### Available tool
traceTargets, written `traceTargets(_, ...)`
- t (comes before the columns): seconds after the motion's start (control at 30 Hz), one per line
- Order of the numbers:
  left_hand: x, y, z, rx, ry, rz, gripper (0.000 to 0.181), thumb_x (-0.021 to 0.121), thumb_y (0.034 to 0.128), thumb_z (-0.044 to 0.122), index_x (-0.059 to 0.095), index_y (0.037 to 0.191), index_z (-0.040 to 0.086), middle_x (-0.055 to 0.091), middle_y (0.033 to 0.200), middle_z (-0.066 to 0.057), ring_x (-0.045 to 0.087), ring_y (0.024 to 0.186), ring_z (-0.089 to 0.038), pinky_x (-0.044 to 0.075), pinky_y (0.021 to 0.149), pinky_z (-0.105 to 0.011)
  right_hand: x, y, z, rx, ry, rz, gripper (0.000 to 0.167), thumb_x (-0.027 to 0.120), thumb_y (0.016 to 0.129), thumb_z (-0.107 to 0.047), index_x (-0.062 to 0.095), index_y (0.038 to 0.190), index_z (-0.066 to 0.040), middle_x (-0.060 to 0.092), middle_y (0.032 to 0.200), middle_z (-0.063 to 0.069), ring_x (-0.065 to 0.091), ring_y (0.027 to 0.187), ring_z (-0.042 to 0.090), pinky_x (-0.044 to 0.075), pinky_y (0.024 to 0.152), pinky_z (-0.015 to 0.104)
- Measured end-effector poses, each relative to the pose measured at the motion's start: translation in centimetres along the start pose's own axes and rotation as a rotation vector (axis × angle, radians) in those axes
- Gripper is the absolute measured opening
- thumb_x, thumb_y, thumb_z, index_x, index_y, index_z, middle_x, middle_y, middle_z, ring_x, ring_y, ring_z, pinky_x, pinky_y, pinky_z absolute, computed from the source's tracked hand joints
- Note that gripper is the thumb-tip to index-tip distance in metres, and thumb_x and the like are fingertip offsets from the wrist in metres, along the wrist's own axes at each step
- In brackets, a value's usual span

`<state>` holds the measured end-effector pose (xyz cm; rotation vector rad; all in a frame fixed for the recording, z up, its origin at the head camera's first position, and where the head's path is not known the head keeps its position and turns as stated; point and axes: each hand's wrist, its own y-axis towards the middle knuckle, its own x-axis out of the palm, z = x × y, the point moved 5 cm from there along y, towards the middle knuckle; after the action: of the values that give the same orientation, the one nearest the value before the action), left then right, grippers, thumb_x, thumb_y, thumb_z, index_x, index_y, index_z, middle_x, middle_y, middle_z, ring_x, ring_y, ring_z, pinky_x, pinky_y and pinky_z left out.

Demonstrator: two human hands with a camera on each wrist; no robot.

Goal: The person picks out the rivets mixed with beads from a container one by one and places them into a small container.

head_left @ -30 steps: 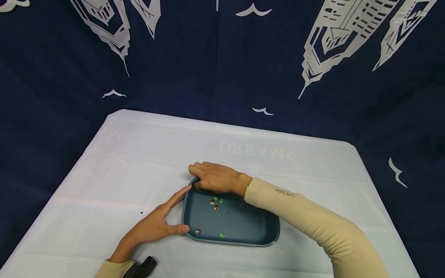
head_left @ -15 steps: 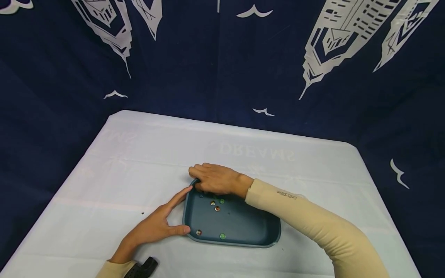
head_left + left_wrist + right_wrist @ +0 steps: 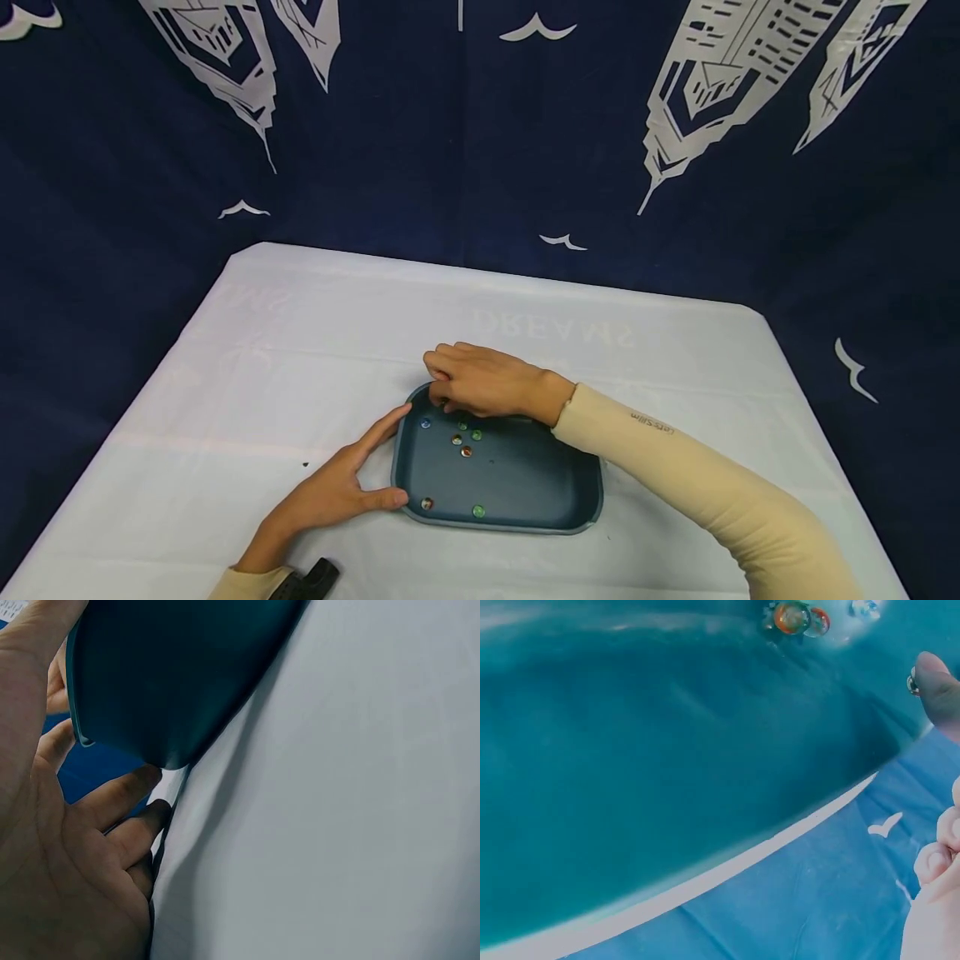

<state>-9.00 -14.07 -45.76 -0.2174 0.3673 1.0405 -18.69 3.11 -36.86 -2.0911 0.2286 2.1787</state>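
Note:
A dark teal tray holds several glass marbles. A blue marble lies near its far left corner, with a green marble and an orange-brown marble close by. Another green marble is by the near wall. My left hand touches the tray's left end, thumb and index finger spread apart. At the far left of the tray my right hand is lowered over the rim. In the right wrist view its thumb pinches a small marble, partly hidden.
A white cloth covers the table under the tray. Behind it hangs a dark blue printed curtain. A small dark speck lies left of the tray. A black strap device sits on the left wrist.
My right hand has shifted slightly right and lifted a little from the tray's far left corner, uncovering the blue marble. My left hand stays put against the tray.

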Motion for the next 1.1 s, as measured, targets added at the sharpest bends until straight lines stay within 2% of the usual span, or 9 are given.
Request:
traceTargets(0.2,0.0,0.0,0.0,0.014,-0.003,0.011,0.099,0.081,0.0856,0.026,0.017,0.160,0.036,0.024,0.166,0.000,0.033,0.148,-0.034,0.025,0.112,-0.070,-1.0,-2.3,0.1,0.038,0.025,0.028,0.007,0.071,0.095,-0.024,0.073,0.100,-0.020,0.046,0.088,-0.006,0.044,0.084,0.011,0.039,0.076,0.024)
traceTargets(0.57,0.0,-0.1,0.2,0.021,0.008,0.016,0.099,0.082,0.0849,0.025,0.018,0.160,0.036,0.028,0.165,0.000,0.033,0.147,-0.036,0.024,0.110,-0.073,-3.3,-7.2,0.8,0.157,0.097,0.140,0.010,0.074,0.092,-0.022,0.074,0.101,-0.018,0.039,0.084,-0.006,0.040,0.078,0.009,0.037,0.073,0.025)
traceTargets(0.7,0.1,-0.1,0.3,0.032,0.011,0.014,0.100,0.082,0.0850,0.025,0.018,0.160,0.035,0.029,0.164,0.001,0.034,0.147,-0.036,0.024,0.110,-0.073,-4.2,-9.6,0.9,0.193,0.103,0.189,0.010,0.076,0.091,-0.021,0.074,0.100,-0.018,0.036,0.083,-0.006,0.037,0.075,0.009,0.036,0.072,0.025)
traceTargets(0.83,0.1,0.1,0.4,0.042,0.016,0.013,0.099,0.082,0.0851,0.025,0.017,0.160,0.035,0.028,0.164,0.002,0.035,0.146,-0.035,0.025,0.110,-0.073,-4.6,-12.5,0.8,0.231,0.116,0.201,0.013,0.077,0.089,-0.021,0.074,0.102,-0.018,0.036,0.083,-0.007,0.036,0.076,0.006,0.036,0.072,0.023)
traceTargets(1.1,0.0,-0.3,0.4,0.026,0.031,0.017,0.099,0.082,0.0854,0.026,0.017,0.160,0.036,0.030,0.164,0.000,0.036,0.146,-0.034,0.026,0.110,-0.073,-4.1,-17.7,0.2,0.380,0.117,0.211,0.018,0.081,0.085,-0.017,0.075,0.102,-0.017,0.035,0.084,-0.010,0.036,0.078,0.001,0.037,0.068,0.016)
